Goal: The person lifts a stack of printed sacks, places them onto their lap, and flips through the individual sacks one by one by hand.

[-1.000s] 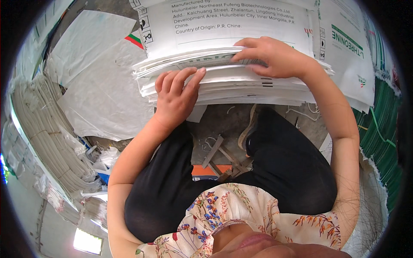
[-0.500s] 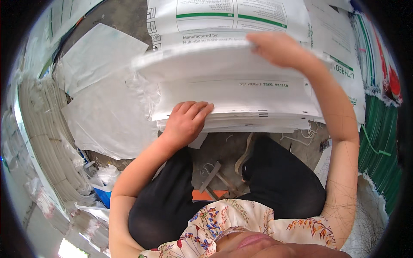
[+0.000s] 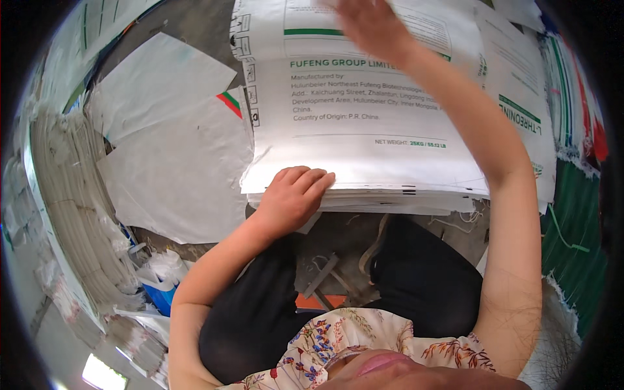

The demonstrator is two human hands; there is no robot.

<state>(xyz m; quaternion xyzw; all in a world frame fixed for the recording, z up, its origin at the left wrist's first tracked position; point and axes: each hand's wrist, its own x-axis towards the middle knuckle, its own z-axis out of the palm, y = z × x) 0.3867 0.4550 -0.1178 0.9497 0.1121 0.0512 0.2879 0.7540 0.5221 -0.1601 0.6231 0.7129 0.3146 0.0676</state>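
A stack of white printed woven sacks (image 3: 364, 162) lies in front of me, with green bands and dark print on the top one. My left hand (image 3: 294, 198) rests on the near edge of the top sack, its fingers laid over the edge; the thumb is hidden. Near the top of the view, my right hand (image 3: 374, 29) is over the far part of the sack. Motion smears its fingers, so their grip cannot be made out. The top sack lies mostly flat, with layered edges of other sacks under its near side.
Plain white sheets (image 3: 175, 175) lie on the floor to the left. Beyond them stands a tall pile of folded white sacks (image 3: 65, 188). Green woven material (image 3: 572, 227) is stacked at the right. A blue and white bag (image 3: 159, 286) sits near my left knee.
My right hand has moved farther away and to the left. The top sack, raised and bowed before, now lies flatter with its print showing. My left hand stays at the near edge.
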